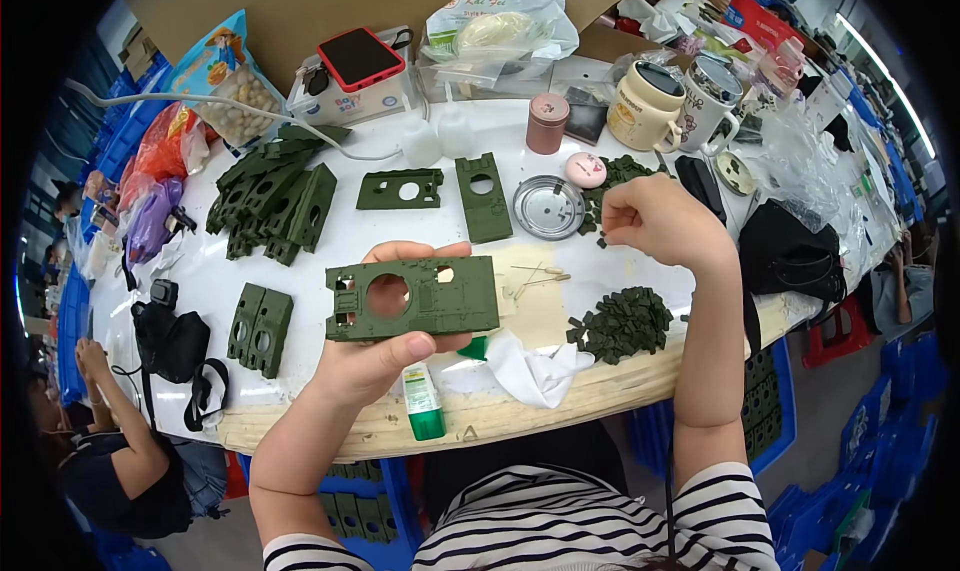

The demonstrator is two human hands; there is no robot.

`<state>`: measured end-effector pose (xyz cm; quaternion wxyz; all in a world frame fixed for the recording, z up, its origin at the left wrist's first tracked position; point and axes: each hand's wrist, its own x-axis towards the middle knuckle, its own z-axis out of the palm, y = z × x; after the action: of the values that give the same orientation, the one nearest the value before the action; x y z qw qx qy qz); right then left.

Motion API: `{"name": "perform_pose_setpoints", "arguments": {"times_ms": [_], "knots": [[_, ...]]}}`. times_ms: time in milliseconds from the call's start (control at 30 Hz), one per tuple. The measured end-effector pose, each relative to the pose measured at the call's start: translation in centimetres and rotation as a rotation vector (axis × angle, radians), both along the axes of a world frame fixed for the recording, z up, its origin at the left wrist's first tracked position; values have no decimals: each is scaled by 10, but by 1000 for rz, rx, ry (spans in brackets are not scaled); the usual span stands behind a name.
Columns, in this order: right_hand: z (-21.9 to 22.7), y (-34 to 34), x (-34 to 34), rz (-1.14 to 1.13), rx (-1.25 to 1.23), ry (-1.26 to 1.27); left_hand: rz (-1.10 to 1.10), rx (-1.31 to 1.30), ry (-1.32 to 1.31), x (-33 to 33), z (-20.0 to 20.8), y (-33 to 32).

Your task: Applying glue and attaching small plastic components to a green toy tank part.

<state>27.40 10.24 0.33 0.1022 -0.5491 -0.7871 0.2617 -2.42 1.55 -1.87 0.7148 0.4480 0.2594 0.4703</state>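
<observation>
My left hand (372,369) holds a dark green plastic model tank hull (455,296) level over the table, thumb at its near edge and fingers at its far edge. A large round hole and smaller cut-outs show in its top. My right hand (668,219) is raised to the right with fingertips pinched together, beside a pile of small green parts (625,169). Whatever the fingertips hold, if anything, is hidden. A round clear dish (548,208) lies left of that hand. Another heap of small green pieces (628,323) lies nearer me.
More hulls (268,196) are stacked at left; others lie singly (484,199). A green-capped glue bottle (424,406), white cloth (535,371) and thin sticks (540,274) lie near the front. Mugs (645,106), a pink tin (547,123) and a phone (361,58) stand behind.
</observation>
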Motion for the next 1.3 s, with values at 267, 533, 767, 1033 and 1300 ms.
{"name": "perform_pose_setpoints", "arguments": {"times_ms": [267, 533, 767, 1033, 1300], "knots": [[-24, 15, 0, -4, -81, -139, -28, -42, -29, -8, -7, -9], [-12, 11, -9, 79, -116, -71, -37, -60, -35, -3, -7, -14], [16, -35, -49, 203, 88, 783, -15, -72, -54, -3, -8, -16], [5, -60, -81, 224, 193, 893, 6, 20, -4, 0, -11, -17], [6, -66, -84, 277, 170, 841, 30, 165, 71, 1, -15, -22]]}}
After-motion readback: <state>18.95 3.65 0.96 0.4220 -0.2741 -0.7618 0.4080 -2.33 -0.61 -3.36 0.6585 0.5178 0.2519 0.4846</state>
